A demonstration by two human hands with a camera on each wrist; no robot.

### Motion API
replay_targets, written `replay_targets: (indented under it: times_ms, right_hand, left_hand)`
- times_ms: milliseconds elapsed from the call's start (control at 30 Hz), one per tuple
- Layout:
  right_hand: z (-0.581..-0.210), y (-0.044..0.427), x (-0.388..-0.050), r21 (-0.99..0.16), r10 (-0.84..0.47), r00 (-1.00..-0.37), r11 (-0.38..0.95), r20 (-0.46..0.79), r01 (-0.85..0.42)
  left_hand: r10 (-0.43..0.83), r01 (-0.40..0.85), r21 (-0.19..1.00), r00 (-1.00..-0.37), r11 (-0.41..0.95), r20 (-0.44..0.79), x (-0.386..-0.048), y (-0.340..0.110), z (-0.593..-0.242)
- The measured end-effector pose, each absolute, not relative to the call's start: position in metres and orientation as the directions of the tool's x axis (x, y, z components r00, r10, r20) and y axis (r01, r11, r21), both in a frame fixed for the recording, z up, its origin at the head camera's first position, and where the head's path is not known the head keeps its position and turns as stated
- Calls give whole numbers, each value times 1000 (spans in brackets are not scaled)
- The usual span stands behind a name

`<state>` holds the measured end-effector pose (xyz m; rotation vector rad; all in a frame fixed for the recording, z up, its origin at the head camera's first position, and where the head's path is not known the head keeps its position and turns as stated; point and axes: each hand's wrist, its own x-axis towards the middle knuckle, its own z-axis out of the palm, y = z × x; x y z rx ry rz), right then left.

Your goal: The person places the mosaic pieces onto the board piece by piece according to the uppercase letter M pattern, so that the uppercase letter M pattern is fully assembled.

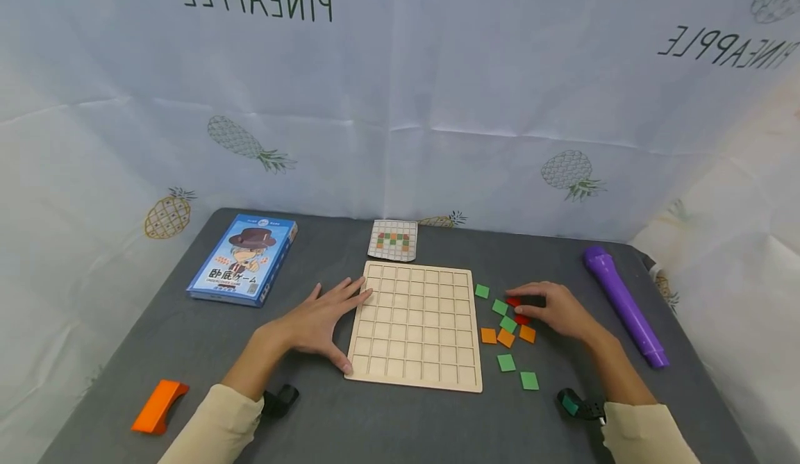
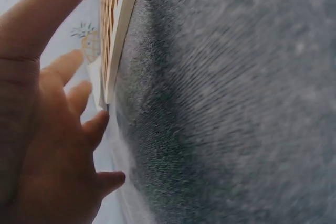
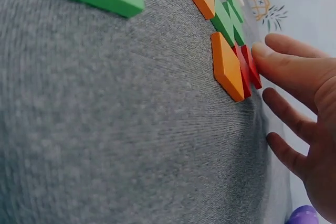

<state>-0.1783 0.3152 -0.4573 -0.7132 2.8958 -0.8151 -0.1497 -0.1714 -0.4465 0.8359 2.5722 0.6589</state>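
While resting the left hand (image 1: 317, 321) with spread fingers at the left edge of the wooden board (image 1: 414, 325), holds the right hand (image 1: 559, 309) at the farther red tile (image 1: 514, 301) on the table (image 1: 387, 426), right of the board. Looks light, stiff and hard to break, perhaps slightly slippery on the smooth faces; being flat and thin, probably best taken by opposite edges. Lies between thumb and forefinger, with the nearer red tile (image 1: 522, 319) close by the thumb; cannot tell whether pinched or merely touched. Sits just beside green tiles (image 1: 500, 307) and beyond an orange tile (image 1: 528, 333), probably leaving less room for fingers there
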Motion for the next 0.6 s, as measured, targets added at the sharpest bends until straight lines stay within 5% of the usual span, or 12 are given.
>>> replay_targets:
  times_ms: [600]
  right_hand:
    - [-461,314,-180,-485,-396,-915,786,82,-383]
  left_hand:
    - [616,445,508,-751,738,-238,-146,-171,-451]
